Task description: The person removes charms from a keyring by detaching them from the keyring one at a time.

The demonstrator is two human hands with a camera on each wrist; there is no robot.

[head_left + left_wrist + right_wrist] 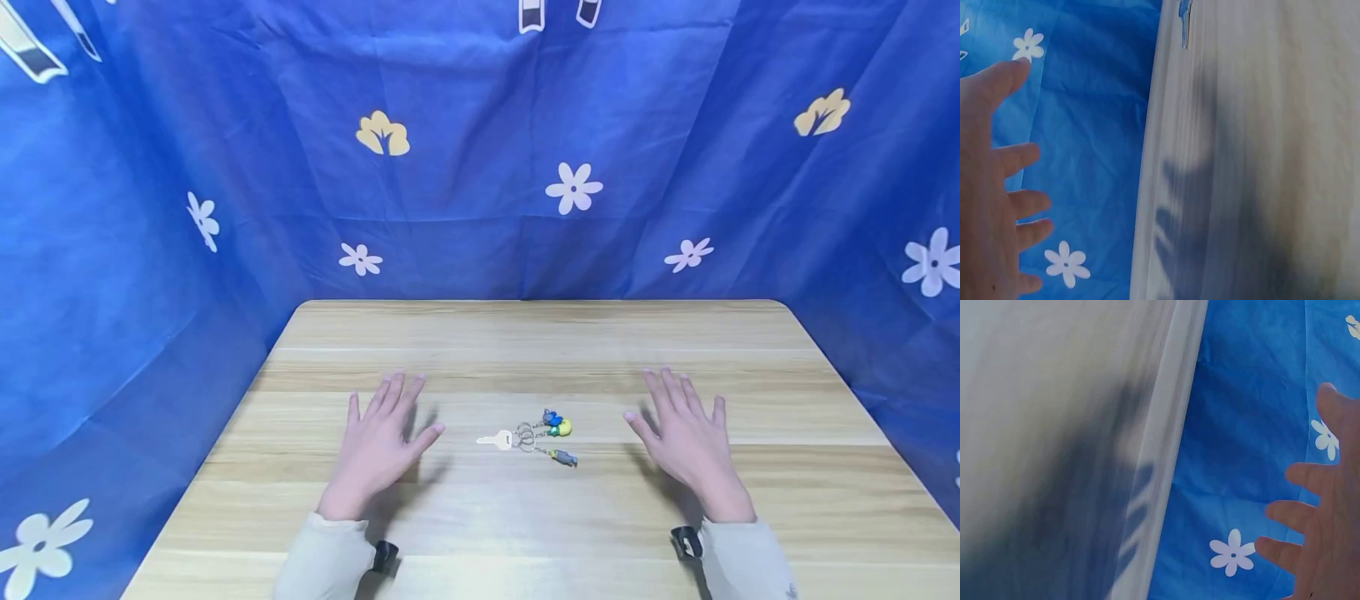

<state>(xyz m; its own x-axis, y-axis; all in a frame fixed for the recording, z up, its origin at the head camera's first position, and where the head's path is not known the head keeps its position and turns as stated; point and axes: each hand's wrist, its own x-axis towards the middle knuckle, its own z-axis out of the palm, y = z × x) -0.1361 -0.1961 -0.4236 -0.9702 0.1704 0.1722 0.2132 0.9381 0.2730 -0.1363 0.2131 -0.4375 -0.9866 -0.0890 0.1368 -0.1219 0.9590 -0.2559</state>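
Observation:
A key [495,440] lies on the table in the head view, its blade pointing left. Metal rings [526,437] join it to several small charms: a blue figure [552,418], a yellow and green one [559,428] and a grey one [564,457]. To the left of the key, my left hand [381,446] hovers palm down over the wood with fingers spread. My right hand [688,442] is held likewise to the right of the charms. Both hands hold nothing and cast shadows on the wood. At the top of the left wrist view, part of the key [1185,28] shows.
The pale wooden table [525,350] has rounded far corners. Behind it and on both sides hangs a blue cloth [465,200] with white flowers and yellow shapes. Dark straps [386,557] sit at both wrists, by the light sleeves [322,558].

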